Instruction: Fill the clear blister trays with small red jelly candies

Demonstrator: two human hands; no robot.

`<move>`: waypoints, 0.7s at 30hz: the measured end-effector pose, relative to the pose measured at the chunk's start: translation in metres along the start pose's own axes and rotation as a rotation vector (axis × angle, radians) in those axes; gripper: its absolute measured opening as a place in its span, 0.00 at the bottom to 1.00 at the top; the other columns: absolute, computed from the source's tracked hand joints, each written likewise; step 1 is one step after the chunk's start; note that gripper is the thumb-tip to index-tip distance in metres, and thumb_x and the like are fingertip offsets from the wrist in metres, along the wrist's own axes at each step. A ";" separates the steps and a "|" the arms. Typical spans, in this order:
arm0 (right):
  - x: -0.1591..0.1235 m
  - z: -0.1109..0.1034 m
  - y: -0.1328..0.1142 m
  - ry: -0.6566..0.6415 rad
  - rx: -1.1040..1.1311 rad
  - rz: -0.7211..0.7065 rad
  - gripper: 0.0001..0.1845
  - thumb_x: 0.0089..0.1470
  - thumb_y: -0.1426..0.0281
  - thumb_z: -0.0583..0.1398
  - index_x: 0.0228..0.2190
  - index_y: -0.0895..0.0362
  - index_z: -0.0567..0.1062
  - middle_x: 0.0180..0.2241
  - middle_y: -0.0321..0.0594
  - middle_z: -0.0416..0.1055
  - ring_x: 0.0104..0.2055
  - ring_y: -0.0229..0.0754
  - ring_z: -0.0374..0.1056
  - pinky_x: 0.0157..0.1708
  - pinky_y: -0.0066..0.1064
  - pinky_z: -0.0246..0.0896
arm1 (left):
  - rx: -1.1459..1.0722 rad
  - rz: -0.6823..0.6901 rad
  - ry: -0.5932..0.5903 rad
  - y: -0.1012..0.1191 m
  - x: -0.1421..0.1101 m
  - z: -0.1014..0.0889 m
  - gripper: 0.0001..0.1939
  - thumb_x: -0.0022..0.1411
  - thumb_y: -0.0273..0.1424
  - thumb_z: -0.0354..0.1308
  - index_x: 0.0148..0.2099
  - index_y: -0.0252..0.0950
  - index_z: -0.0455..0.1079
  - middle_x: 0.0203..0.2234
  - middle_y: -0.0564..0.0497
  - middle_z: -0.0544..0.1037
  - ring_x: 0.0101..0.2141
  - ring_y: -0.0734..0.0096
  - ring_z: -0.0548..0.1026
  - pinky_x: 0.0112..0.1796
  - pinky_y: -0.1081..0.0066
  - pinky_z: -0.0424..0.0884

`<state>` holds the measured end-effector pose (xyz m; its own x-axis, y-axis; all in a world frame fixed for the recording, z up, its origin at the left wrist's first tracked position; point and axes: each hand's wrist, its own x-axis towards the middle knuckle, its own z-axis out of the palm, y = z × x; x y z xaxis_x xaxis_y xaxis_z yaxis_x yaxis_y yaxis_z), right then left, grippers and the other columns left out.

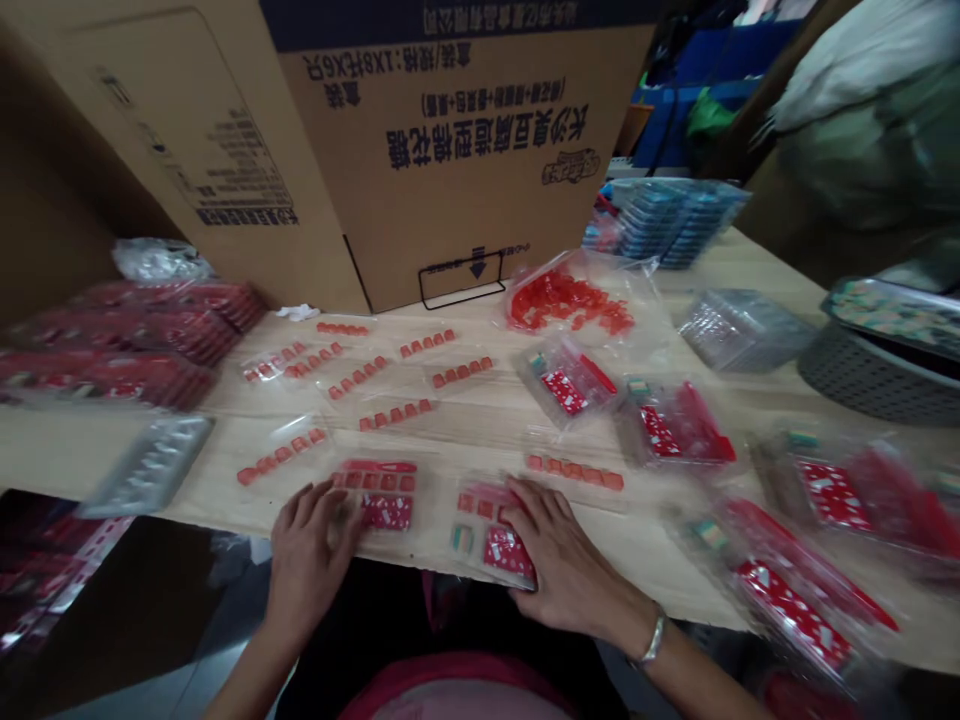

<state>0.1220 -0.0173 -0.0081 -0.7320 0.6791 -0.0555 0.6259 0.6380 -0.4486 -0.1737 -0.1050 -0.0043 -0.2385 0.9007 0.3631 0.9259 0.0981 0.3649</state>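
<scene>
My left hand (pixel 311 540) grips the left side of a clear plastic tray (pixel 387 482) at the table's front edge. That tray holds a row of orange-red blocks, a red strip and a red packet with white spots (pixel 387 511). Beside it lies a second clear tray (pixel 480 510), with orange-red blocks, a spotted red packet and a pale green-and-yellow piece (pixel 462 539). Over its right side curl the fingers of my right hand (pixel 551 545), hiding part of the contents.
Short rows of orange-red blocks (pixel 396 414) lie across the wooden table. Behind them stand a large cardboard box (pixel 480 150) and a bag of loose red pieces (pixel 574 303). More filled trays (pixel 832 495) lie right; stacked red packs (pixel 135 340) stand left. A grey basket (pixel 877 372) sits far right.
</scene>
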 end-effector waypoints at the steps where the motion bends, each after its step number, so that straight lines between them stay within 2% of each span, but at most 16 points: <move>1: 0.002 -0.001 -0.003 -0.003 0.011 -0.013 0.36 0.36 0.70 0.64 0.51 0.60 0.65 0.63 0.55 0.47 0.64 0.61 0.42 0.61 0.54 0.39 | 0.003 -0.024 -0.022 -0.011 -0.001 -0.002 0.13 0.62 0.41 0.52 0.43 0.38 0.68 0.45 0.42 0.73 0.47 0.50 0.70 0.48 0.49 0.67; 4: 0.010 -0.010 -0.014 -0.024 0.064 -0.053 0.39 0.33 0.72 0.62 0.51 0.60 0.63 0.59 0.55 0.54 0.62 0.59 0.46 0.60 0.52 0.42 | -0.052 -0.066 -0.073 -0.025 -0.008 0.001 0.15 0.64 0.42 0.49 0.45 0.38 0.68 0.48 0.42 0.71 0.46 0.54 0.71 0.46 0.52 0.69; 8: 0.037 -0.022 -0.035 0.044 0.079 -0.123 0.39 0.33 0.69 0.64 0.50 0.60 0.62 0.58 0.55 0.54 0.60 0.58 0.50 0.59 0.50 0.45 | -0.195 -0.079 -0.086 -0.016 -0.018 0.012 0.17 0.66 0.41 0.43 0.47 0.40 0.69 0.50 0.44 0.71 0.50 0.54 0.69 0.49 0.53 0.67; 10: 0.062 -0.018 -0.046 0.081 0.039 -0.222 0.38 0.34 0.66 0.66 0.49 0.60 0.63 0.58 0.55 0.53 0.59 0.58 0.51 0.59 0.50 0.45 | -0.294 -0.137 -0.017 -0.013 -0.021 0.016 0.20 0.68 0.39 0.37 0.53 0.41 0.65 0.50 0.44 0.71 0.50 0.57 0.69 0.49 0.54 0.68; 12: 0.089 -0.007 -0.058 0.069 -0.019 -0.341 0.38 0.36 0.62 0.67 0.48 0.60 0.64 0.58 0.58 0.54 0.58 0.58 0.52 0.58 0.51 0.45 | -0.303 -0.164 0.131 -0.012 -0.022 0.017 0.22 0.68 0.39 0.35 0.61 0.40 0.56 0.53 0.43 0.68 0.53 0.56 0.68 0.50 0.54 0.67; 13: 0.100 -0.001 -0.063 0.057 -0.044 -0.390 0.37 0.37 0.59 0.67 0.48 0.61 0.64 0.58 0.59 0.54 0.58 0.59 0.52 0.58 0.51 0.45 | -0.254 -0.121 0.176 -0.013 -0.021 0.017 0.24 0.68 0.39 0.37 0.63 0.40 0.52 0.55 0.42 0.66 0.55 0.55 0.65 0.51 0.53 0.66; 15: 0.115 0.006 -0.070 0.053 -0.061 -0.445 0.40 0.39 0.54 0.67 0.49 0.62 0.63 0.59 0.61 0.53 0.60 0.60 0.50 0.59 0.52 0.44 | -0.100 0.095 0.141 -0.016 -0.017 0.017 0.27 0.65 0.41 0.45 0.64 0.41 0.52 0.58 0.43 0.63 0.58 0.50 0.61 0.53 0.51 0.62; 17: 0.111 0.003 -0.069 0.084 -0.033 -0.440 0.46 0.40 0.51 0.66 0.54 0.62 0.60 0.61 0.60 0.50 0.63 0.59 0.46 0.60 0.52 0.41 | 0.018 0.321 0.030 -0.023 -0.010 0.017 0.29 0.61 0.41 0.53 0.63 0.43 0.55 0.58 0.44 0.65 0.58 0.48 0.60 0.53 0.52 0.64; 18: 0.101 -0.003 -0.064 0.113 -0.010 -0.415 0.46 0.42 0.51 0.65 0.56 0.61 0.58 0.62 0.59 0.50 0.64 0.58 0.44 0.61 0.52 0.40 | 0.043 0.379 -0.003 -0.028 -0.007 0.017 0.29 0.60 0.41 0.54 0.62 0.44 0.56 0.57 0.45 0.66 0.57 0.47 0.62 0.52 0.53 0.66; 19: 0.085 -0.011 -0.054 0.153 0.010 -0.365 0.44 0.45 0.53 0.64 0.57 0.60 0.57 0.62 0.56 0.51 0.65 0.55 0.44 0.61 0.51 0.39 | 0.049 0.396 -0.010 -0.034 -0.004 0.016 0.30 0.59 0.42 0.54 0.63 0.46 0.55 0.57 0.46 0.66 0.57 0.47 0.63 0.50 0.52 0.67; 21: 0.040 -0.032 -0.024 0.271 0.013 -0.195 0.32 0.53 0.60 0.61 0.56 0.56 0.59 0.60 0.51 0.56 0.64 0.51 0.48 0.62 0.51 0.40 | 0.023 0.358 -0.034 -0.047 0.002 0.015 0.32 0.59 0.43 0.54 0.64 0.51 0.52 0.60 0.51 0.64 0.57 0.45 0.63 0.50 0.48 0.67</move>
<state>0.0865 0.0060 0.0291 -0.7380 0.6180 0.2711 0.4766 0.7617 -0.4390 -0.2135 -0.1016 -0.0338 0.1114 0.8931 0.4358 0.9555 -0.2168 0.2002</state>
